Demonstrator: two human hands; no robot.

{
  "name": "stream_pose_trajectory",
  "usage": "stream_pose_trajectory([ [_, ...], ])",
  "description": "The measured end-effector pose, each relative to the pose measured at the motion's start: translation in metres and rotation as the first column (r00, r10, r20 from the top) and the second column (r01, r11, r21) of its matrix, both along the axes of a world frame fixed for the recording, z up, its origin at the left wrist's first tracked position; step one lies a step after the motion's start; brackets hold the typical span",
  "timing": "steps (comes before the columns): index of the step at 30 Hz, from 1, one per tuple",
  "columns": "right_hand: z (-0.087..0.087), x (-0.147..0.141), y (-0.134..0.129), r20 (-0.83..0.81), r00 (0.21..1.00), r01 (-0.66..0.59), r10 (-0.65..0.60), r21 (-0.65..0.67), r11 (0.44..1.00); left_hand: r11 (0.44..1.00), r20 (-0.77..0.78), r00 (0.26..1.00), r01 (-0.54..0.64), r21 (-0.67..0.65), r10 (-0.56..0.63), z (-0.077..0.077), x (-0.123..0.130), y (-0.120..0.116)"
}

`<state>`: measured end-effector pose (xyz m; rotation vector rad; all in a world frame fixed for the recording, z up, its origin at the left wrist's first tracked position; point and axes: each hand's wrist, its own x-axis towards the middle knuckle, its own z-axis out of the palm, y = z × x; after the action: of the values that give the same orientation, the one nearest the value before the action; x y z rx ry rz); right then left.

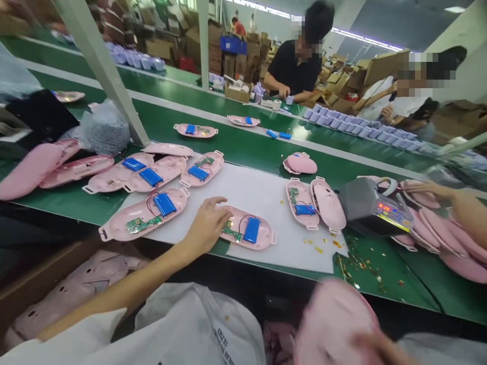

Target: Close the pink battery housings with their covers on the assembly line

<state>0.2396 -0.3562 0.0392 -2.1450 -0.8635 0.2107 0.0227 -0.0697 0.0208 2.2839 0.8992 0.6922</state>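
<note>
My left hand (207, 225) lies over the left end of a pink plastic shell (262, 241), its fingers bent around that end. Inside this shell are a blue battery pack (251, 230) and a green circuit board (232, 233), partly covered by my fingers. Low at the right, my right hand (375, 347) grips another pink shell piece (335, 319); both are smeared by motion. Left of my left hand lies an opened shell (117, 223) with a blue battery and board. Two more shell halves (302, 203) (329, 205) lie on the white sheet's right side.
A white sheet (251, 185) covers part of the green bench (380, 274). A dark device with a lit display (375, 208) stands right, beside stacked pink shells (429, 228) and another person's hand (429, 190). A post (102, 66) rises left. Pink pieces (76, 289) fill a box below.
</note>
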Motion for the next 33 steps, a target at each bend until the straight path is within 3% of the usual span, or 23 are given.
stream_pose_trajectory([
  [3,0.013,0.004,0.067,-0.057,0.957,-0.286,0.286,-0.006,0.958,0.998,0.139,0.988,0.06,-0.009,-0.059,0.001,-0.009,0.005],
  [6,0.021,0.007,0.154,-0.153,0.826,-0.533,0.542,0.1,0.84,0.963,0.285,0.953,0.165,-0.211,-0.101,0.003,-0.013,0.015],
  [8,0.02,0.0,0.199,-0.208,0.799,-0.536,0.564,0.18,0.825,0.915,0.355,0.934,0.175,-0.364,-0.037,0.004,-0.013,0.018],
  [10,0.014,-0.009,0.224,-0.266,0.848,-0.404,0.459,0.236,0.884,0.856,0.397,0.914,0.14,-0.498,0.081,0.004,-0.012,0.019],
  [12,0.008,-0.019,0.231,-0.343,0.885,-0.209,0.315,0.312,0.927,0.813,0.425,0.893,0.134,-0.566,0.149,0.005,-0.012,0.018],
  [13,0.006,-0.024,0.23,-0.38,0.888,-0.123,0.258,0.344,0.931,0.819,0.439,0.888,0.148,-0.554,0.137,0.005,-0.012,0.017],
  [15,0.006,-0.036,0.225,-0.416,0.891,-0.006,0.184,0.395,0.919,0.885,0.452,0.89,0.167,-0.436,0.055,0.004,-0.014,0.016],
  [17,0.008,-0.051,0.22,-0.404,0.905,0.058,0.134,0.429,0.902,0.962,0.422,0.907,0.126,-0.244,-0.011,0.003,-0.013,0.014],
  [19,0.009,-0.07,0.217,-0.383,0.919,0.098,0.098,0.461,0.882,0.992,0.402,0.916,0.062,-0.106,-0.014,0.001,-0.009,0.014],
  [21,0.006,-0.09,0.214,-0.385,0.918,0.109,0.101,0.489,0.865,0.994,0.435,0.9,0.076,-0.083,-0.032,-0.001,-0.003,0.015],
  [23,-0.001,-0.108,0.213,-0.385,0.916,0.109,0.114,0.511,0.853,0.978,0.524,0.851,0.133,-0.162,-0.03,-0.005,0.003,0.017],
  [26,-0.016,-0.122,0.21,-0.336,0.93,0.058,0.146,0.528,0.847,0.87,0.628,0.767,0.217,-0.443,0.128,-0.008,0.01,0.02],
  [29,-0.019,-0.111,0.206,-0.239,0.963,0.017,0.125,0.516,0.857,0.656,0.618,0.751,0.348,-0.67,0.233,-0.01,0.012,0.025],
  [31,-0.007,-0.092,0.206,-0.059,0.998,0.024,0.01,0.547,0.837,0.582,0.594,0.768,0.375,-0.722,0.242,-0.011,0.012,0.028],
  [33,0.014,-0.069,0.213,0.212,0.977,-0.1,-0.01,0.502,0.859,0.566,0.567,0.788,0.361,-0.741,0.239,-0.011,0.012,0.03],
])
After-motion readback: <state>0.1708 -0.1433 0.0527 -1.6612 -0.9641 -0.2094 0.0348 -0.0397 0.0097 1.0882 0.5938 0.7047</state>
